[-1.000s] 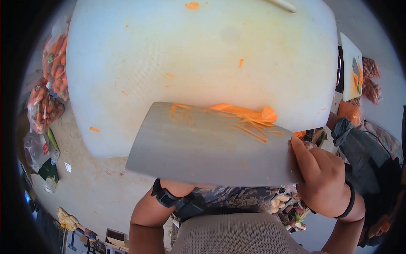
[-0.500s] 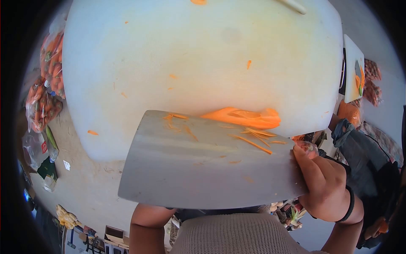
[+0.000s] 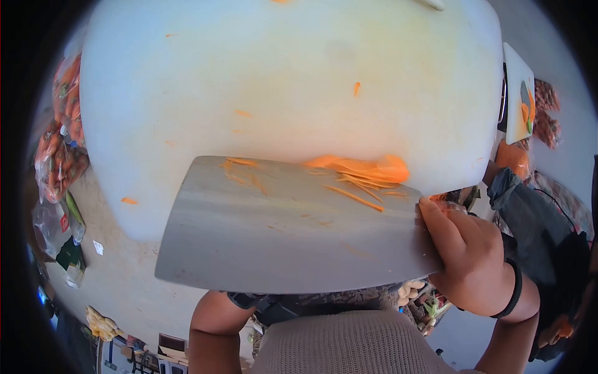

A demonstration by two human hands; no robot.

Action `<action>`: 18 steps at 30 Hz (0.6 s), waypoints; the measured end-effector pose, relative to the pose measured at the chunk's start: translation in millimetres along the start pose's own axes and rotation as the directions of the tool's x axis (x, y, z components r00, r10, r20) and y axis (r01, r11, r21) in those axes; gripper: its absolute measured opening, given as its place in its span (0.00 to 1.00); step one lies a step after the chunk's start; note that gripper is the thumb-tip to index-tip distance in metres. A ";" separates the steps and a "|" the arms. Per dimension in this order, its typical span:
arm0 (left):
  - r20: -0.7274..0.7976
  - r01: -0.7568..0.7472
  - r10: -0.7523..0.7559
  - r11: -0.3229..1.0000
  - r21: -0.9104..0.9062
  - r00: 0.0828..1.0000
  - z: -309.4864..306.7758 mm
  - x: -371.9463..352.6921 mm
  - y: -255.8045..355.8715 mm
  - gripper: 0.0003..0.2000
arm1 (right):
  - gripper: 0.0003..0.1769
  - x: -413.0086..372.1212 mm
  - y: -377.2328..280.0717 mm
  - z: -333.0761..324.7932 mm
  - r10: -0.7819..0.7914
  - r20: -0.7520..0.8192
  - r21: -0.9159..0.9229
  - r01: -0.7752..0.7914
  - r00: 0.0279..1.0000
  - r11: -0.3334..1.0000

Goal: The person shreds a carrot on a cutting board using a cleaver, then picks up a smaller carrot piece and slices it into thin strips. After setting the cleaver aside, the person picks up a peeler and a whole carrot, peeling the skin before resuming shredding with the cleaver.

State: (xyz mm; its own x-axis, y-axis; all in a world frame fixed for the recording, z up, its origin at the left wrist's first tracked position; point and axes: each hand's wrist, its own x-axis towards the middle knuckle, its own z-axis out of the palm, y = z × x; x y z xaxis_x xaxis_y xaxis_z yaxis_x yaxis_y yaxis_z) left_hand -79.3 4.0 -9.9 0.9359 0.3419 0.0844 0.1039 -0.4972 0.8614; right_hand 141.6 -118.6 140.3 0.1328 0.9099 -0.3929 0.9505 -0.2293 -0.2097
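Observation:
A large grey cleaver [image 3: 286,234] with a broad blade lies across the near edge of the white cutting board [image 3: 280,75]. My right hand [image 3: 470,258] is closed at its right end; the handle is hidden in the grip. Thin carrot shreds [image 3: 355,194] cling to the blade face. Just beyond the blade's far edge, a carrot [image 3: 383,167], peeled and partly sliced, rests on the board, its near side covered by the blade. My left forearm [image 3: 215,327] reaches up beneath the cleaver, and the hand there is hidden behind the blade.
Small carrot scraps [image 3: 243,113] dot the board. Bags of carrots [image 3: 53,159] stand left of it. A smaller white board [image 3: 516,93] with carrot pieces and a knife is at the right, near a dark cloth [image 3: 529,212].
The cleaver has shifted left and slightly up in view, with my right hand still gripping it. More of the carrot is covered by the blade. The view itself has drifted a little.

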 end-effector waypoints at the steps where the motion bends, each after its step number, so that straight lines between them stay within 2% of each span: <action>1: -0.003 -0.007 0.007 1.000 0.010 1.000 2.2 1.7 0.1 0.12 | 0.29 1.0 0.0 1.6 -0.009 -0.011 -0.007 0.009 1.000 1.000; 3: -0.033 -0.026 0.028 0.999 0.044 0.999 7.2 8.8 1.1 0.12 | 0.28 4.9 -0.9 4.3 -0.014 -0.028 -0.018 0.014 0.999 1.000; 5: -0.057 -0.056 0.060 0.996 0.071 0.997 10.2 19.4 4.3 0.12 | 0.22 9.8 -3.7 7.3 -0.018 -0.012 -0.079 0.017 1.000 0.997; 6: -0.155 -0.114 0.143 0.976 0.187 0.977 9.7 30.3 6.4 0.11 | 0.22 15.7 -4.4 10.5 -0.012 -0.024 -0.083 0.010 1.000 0.996; 7: -0.240 -0.158 0.236 0.940 0.304 0.942 8.4 39.8 8.3 0.11 | 0.17 23.0 -5.2 14.5 -0.008 -0.054 -0.072 0.004 0.999 0.997; 8: -0.238 -0.170 0.250 0.935 0.311 0.939 7.0 47.0 9.7 0.11 | 0.13 27.9 -4.7 18.0 -0.007 -0.087 -0.062 0.002 0.996 0.998; 10: -0.295 -0.243 0.404 0.855 0.458 0.866 3.9 58.1 11.2 0.11 | 0.10 31.3 -2.8 24.1 0.000 -0.110 -0.047 -0.005 0.994 0.999; 12: -0.324 -0.252 0.426 0.851 0.461 0.845 5.5 60.5 9.6 0.11 | 0.09 32.4 1.3 32.1 -0.004 -0.125 -0.036 0.000 0.992 0.999; 14: -0.343 -0.270 0.450 0.846 0.460 0.825 8.0 62.2 8.2 0.12 | 0.09 31.2 4.3 41.4 -0.010 -0.227 -0.037 0.002 0.974 0.999; 18: -0.383 -0.276 0.471 0.843 0.463 0.795 11.5 66.3 6.3 0.12 | 0.08 28.0 3.8 39.7 -0.033 -0.246 -0.027 0.027 0.969 0.999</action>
State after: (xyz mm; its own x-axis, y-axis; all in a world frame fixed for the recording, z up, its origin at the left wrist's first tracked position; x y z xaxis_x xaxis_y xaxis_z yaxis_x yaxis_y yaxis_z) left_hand -12.7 14.4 -4.6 0.6638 0.3433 0.6644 -0.0150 -0.8821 0.4708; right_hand 137.8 -107.7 93.0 0.1665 0.9741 -0.1531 0.9609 -0.1951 -0.1965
